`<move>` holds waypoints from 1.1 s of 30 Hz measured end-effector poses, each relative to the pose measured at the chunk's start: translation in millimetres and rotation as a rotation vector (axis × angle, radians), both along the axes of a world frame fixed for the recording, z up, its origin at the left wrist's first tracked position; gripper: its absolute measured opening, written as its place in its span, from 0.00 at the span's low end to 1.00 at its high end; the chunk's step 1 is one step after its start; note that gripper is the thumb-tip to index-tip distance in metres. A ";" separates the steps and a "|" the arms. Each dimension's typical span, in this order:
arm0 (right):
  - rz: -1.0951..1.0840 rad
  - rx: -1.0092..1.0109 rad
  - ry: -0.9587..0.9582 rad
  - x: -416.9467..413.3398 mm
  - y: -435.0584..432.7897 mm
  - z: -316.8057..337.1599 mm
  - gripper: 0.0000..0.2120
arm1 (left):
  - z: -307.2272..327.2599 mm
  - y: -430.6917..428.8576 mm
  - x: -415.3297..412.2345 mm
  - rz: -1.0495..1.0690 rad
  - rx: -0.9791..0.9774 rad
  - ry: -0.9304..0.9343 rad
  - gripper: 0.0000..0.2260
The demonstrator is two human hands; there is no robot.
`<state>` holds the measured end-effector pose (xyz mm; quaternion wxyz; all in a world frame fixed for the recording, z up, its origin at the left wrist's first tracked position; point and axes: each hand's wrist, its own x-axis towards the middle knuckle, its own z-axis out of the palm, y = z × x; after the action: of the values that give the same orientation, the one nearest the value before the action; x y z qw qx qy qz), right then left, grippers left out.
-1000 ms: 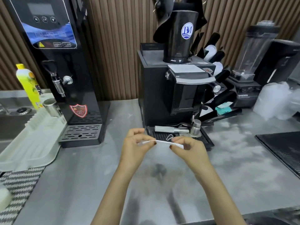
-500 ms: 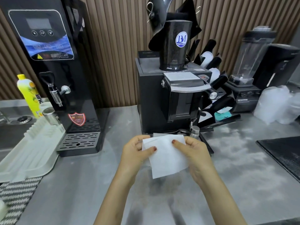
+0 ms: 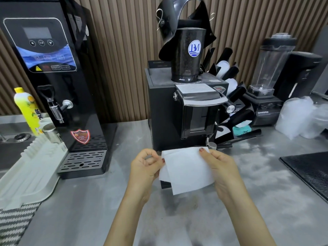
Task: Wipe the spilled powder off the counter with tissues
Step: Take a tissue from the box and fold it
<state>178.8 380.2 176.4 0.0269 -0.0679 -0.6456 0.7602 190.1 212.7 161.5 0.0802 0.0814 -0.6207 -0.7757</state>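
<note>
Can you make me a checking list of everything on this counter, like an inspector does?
Surface: grey counter, pale powder smeared on its right side.
Job's things: white tissue, held up above the counter, not wiping yet.
Clutter: water boiler, coffee grinder, blender, yellow bottle, drainer tray, black mat.
Hands: left hand and right hand each pinch a tissue edge.
Cables: nothing seen.
Surroundings: ribbed brown wall.

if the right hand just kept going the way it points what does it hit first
Most likely the metal part at the foot of the coffee grinder, just beyond the right hand and the tissue it pinches. Depth is hard to judge from this one view.
</note>
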 end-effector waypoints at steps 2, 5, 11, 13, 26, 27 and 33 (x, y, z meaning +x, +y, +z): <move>0.012 -0.013 0.005 0.2 4.4 2.5 0.15 | 0.8 4.1 -3.3 0.025 -0.111 0.022 0.12; 0.052 -0.066 0.019 1.6 10.3 5.2 0.13 | 3.1 14.6 -5.9 -0.009 -0.173 0.061 0.10; -0.009 -0.069 0.015 2.0 18.7 2.5 0.12 | 4.5 32.0 -6.3 -0.129 -0.109 -0.049 0.13; -0.049 -0.030 0.017 2.9 21.4 0.6 0.12 | 5.2 37.2 -7.9 -0.108 -0.073 -0.114 0.19; -0.136 0.013 0.131 11.9 15.3 -6.6 0.11 | 7.4 35.6 -0.9 0.025 -0.042 0.069 0.13; -0.116 0.007 0.124 12.4 15.8 -6.9 0.11 | 7.5 35.7 -0.2 0.030 -0.022 0.055 0.13; -0.089 -0.111 0.085 14.6 16.9 -5.6 0.08 | 6.4 34.8 2.2 0.005 -0.011 0.055 0.11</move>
<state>193.4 397.1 170.9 0.0844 -0.0654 -0.5970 0.7951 192.4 247.5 167.9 0.0996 0.0613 -0.6224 -0.7739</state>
